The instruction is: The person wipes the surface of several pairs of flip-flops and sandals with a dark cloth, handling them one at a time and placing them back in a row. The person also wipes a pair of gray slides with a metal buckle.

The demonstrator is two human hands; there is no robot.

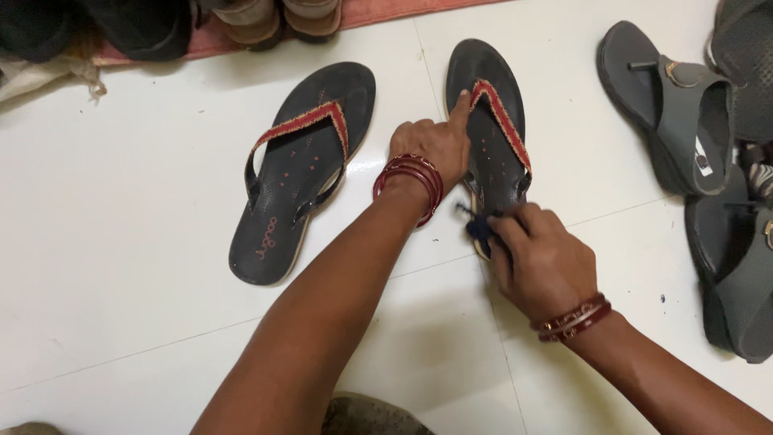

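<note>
Two black flip-flops with red and tan straps lie on the white tiled floor. My left hand (431, 147) presses on the right flip-flop (493, 121), its forefinger at the top of the strap. My right hand (543, 258) covers that flip-flop's heel end and grips a small dark blue cloth (477, 227). The left flip-flop (302, 169) lies apart, untouched, to the left of my left wrist. Red bangles ring both wrists.
Grey sandals (672, 105) lie at the right edge, another grey one (737, 274) below them. More footwear (278, 20) stands on a reddish mat (378, 12) at the top. Dark things (97, 28) sit top left.
</note>
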